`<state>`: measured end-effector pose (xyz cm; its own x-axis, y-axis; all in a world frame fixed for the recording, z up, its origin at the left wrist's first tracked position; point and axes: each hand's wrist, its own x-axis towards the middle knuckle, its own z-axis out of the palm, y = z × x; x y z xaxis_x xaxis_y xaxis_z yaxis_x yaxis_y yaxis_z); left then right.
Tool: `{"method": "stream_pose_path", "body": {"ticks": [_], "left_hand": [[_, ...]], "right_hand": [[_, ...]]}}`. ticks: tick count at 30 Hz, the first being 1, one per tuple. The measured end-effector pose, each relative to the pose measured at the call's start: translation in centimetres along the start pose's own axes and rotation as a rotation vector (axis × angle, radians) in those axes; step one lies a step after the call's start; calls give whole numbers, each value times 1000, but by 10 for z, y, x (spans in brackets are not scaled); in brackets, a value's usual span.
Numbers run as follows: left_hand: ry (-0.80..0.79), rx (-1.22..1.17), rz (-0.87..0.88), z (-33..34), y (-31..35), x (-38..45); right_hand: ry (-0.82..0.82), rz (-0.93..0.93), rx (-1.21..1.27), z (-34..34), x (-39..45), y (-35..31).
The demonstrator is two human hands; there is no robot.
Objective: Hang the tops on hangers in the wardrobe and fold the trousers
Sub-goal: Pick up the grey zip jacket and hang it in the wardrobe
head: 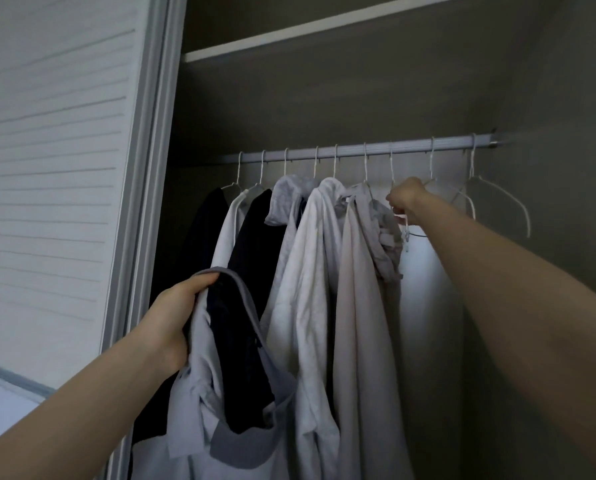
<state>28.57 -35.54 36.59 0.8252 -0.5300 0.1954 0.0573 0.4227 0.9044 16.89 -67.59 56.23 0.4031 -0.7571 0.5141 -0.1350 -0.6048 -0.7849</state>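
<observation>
Pale blue top (199, 386) held up at the wardrobe — not yet on a hanger.
The left hand (172, 317) grips its collar; the right hand (405, 200) is closed on an empty white hanger (404, 226) on the rail (359, 150) — just beside the hung tops (324, 271).

Soft matt cloth tops (310, 271), smooth metal rail (359, 150), thin white hangers (490, 192)

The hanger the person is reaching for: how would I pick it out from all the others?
Follow the wardrobe rail rightward past the hanging tops. Just after the last grey one, the right hand grips a white hanger. Unlike the hangers to its left it carries no garment, and unlike the bare hangers further right, a hand holds it.
</observation>
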Motion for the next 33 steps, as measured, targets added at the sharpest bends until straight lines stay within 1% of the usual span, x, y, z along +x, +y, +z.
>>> {"method": "stream_pose_path", "body": {"ticks": [4, 7, 9, 11, 13, 17, 20, 22, 25, 30, 33], "left_hand": [[24, -4, -15, -7, 5, 9], [42, -11, -14, -11, 3, 12], [32, -6, -37, -14, -2, 10], [11, 7, -65, -14, -8, 4], [-10, 12, -68, -12, -12, -5], [-31, 8, -65, -4, -11, -27], [-39, -11, -56, -6, -14, -42], [-60, -25, -63, -10, -17, -53], [-82, -32, -72, -16, -20, -67], [-20, -15, -83, -37, -29, -87], [29, 24, -102, -48, -38, -91]], "right_hand": [[114, -86, 148, 11, 14, 8], [128, -146, 278, 17, -1, 5], [124, -176, 378, 23, -29, 4], [150, -246, 439, 26, -65, 15], [161, -327, 443, 27, -112, 37], [63, -506, 413, 32, -208, 79], [72, -538, 426, 33, -267, 100], [65, -534, 456, 32, -299, 109], [-44, -434, 546, 30, -324, 111], [-136, -183, 636, 23, -351, 104], [-244, -151, 625, 19, -375, 112]]}}
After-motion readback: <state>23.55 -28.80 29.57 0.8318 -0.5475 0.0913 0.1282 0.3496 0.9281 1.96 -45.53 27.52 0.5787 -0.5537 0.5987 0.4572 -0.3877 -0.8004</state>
